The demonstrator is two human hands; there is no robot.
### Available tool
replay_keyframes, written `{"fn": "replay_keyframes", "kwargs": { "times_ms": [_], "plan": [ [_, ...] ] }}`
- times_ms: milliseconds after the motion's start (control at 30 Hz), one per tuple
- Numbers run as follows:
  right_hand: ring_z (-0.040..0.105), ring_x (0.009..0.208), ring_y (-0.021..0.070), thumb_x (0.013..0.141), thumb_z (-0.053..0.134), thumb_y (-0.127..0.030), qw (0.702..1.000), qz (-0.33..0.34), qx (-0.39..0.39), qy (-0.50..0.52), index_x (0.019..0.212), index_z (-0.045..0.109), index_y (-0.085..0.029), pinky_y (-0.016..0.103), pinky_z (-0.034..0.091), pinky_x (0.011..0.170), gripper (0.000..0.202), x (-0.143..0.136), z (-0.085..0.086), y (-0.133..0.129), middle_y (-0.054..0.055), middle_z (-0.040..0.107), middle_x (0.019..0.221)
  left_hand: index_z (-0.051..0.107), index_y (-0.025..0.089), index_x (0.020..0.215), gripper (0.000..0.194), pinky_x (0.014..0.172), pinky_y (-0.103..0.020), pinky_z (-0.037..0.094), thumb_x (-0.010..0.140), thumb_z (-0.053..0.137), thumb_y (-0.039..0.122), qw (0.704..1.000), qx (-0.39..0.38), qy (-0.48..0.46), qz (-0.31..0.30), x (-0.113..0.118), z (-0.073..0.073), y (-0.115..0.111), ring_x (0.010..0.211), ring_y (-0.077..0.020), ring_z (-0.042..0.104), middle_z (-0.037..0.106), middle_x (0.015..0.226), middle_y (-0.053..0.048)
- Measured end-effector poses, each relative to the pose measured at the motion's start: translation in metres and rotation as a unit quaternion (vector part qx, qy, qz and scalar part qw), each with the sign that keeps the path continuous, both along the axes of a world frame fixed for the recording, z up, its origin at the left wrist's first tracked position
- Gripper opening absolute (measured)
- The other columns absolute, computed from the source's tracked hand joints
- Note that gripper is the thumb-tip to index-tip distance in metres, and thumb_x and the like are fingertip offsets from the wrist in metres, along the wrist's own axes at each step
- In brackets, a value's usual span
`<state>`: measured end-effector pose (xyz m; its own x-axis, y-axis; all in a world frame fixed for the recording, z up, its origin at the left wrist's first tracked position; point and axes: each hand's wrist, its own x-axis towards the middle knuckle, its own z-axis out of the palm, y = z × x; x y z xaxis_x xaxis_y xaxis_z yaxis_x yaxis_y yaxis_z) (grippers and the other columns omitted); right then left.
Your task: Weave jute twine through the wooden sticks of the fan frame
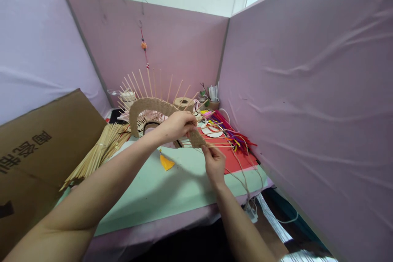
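An arched band of woven brown twine stands over the table, with thin wooden sticks fanning outward from it. My left hand is closed on the band near its right end. Just below and to the right, my right hand pinches the band's lower corner, where sticks point right. Loose twine strands trail from this end down past the table edge. Behind my left forearm, a smaller dark-edged curve shows inside the arch, partly hidden. A yellow tassel lies on the pale green table cover.
A bundle of thin sticks lies at the left beside a large cardboard sheet. Red sheets and coloured fuzzy stems lie at the right. A twine roll stands behind. Pink cloth partitions enclose the table.
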<state>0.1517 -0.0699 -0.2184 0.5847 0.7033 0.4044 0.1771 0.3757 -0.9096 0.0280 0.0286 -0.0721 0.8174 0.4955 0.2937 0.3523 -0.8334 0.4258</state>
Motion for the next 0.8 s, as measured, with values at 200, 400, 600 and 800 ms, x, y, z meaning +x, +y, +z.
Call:
{"fn": "replay_keyframes", "kwargs": {
  "times_ms": [200, 400, 600, 800],
  "plan": [
    [0.024, 0.050, 0.0082, 0.078, 0.065, -0.044, 0.999, 0.032, -0.018, 0.026, 0.100, 0.061, -0.016, 0.022, 0.021, 0.047, 0.036, 0.012, -0.008, -0.003, -0.009, 0.024, 0.057, 0.064, 0.016, 0.074, 0.012, 0.063, -0.023, 0.042, 0.082, 0.058, 0.021, 1.000, -0.009, -0.002, 0.015, 0.000, 0.001, 0.000, 0.055, -0.0109, 0.059, 0.061, 0.056, 0.003],
    [0.033, 0.056, 0.0094, 0.081, 0.064, -0.043, 0.999, 0.021, -0.009, -0.022, 0.074, 0.060, -0.016, 0.023, 0.028, 0.053, 0.028, 0.023, -0.014, -0.009, -0.005, 0.037, 0.060, 0.067, 0.017, 0.079, 0.012, 0.064, -0.023, 0.041, 0.083, 0.059, 0.024, 1.000, 0.017, -0.001, 0.021, 0.000, -0.002, 0.001, 0.061, -0.0117, 0.058, 0.065, 0.065, 0.001],
    [0.050, 0.064, 0.0132, 0.082, 0.062, -0.040, 0.999, 0.039, -0.013, -0.024, 0.080, 0.067, -0.015, 0.025, 0.041, 0.062, 0.025, 0.027, -0.013, -0.009, 0.001, 0.059, 0.068, 0.066, 0.017, 0.072, 0.014, 0.062, -0.023, 0.038, 0.080, 0.064, 0.027, 0.997, 0.051, -0.018, 0.048, 0.001, -0.005, 0.000, 0.067, -0.0129, 0.056, 0.063, 0.068, -0.001],
    [0.064, 0.081, 0.0196, 0.079, 0.065, -0.038, 1.000, 0.023, -0.010, -0.009, 0.085, 0.071, -0.017, 0.032, 0.050, 0.077, 0.023, 0.045, -0.014, -0.002, 0.007, 0.072, 0.086, 0.066, 0.016, 0.072, 0.015, 0.064, -0.023, 0.038, 0.079, 0.066, 0.029, 0.998, 0.053, -0.003, 0.042, 0.003, -0.007, -0.001, 0.069, -0.0136, 0.056, 0.062, 0.068, -0.001]
  ]
}}
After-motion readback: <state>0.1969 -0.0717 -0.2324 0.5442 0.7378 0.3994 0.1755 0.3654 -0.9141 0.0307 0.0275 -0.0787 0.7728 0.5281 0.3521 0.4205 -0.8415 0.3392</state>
